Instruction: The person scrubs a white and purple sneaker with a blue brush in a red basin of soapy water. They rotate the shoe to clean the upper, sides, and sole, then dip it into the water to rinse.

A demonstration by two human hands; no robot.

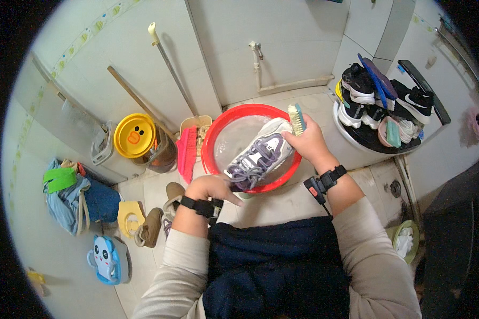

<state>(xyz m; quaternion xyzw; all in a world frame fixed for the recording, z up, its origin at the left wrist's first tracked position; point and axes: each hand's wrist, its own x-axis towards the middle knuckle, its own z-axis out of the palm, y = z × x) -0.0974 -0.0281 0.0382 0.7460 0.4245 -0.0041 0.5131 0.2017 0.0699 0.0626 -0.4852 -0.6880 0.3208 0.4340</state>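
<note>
A grey-and-white lace-up sneaker lies slantwise above a red plastic basin of cloudy water. Its toe points up and right, and its heel end is over the near rim. My right hand grips a scrub brush, its pale bristles facing left, and the thumb touches the sneaker's toe. At the heel end is my left hand, slightly blurred, thumb stretched out below the shoe. Whether its fingers hold the heel cannot be made out.
Left of the basin are a pink cloth, a bin with a yellow lid and tan boots. Black-and-white sneakers and a soap dish crowd a black-topped surface at right. A wall tap is behind.
</note>
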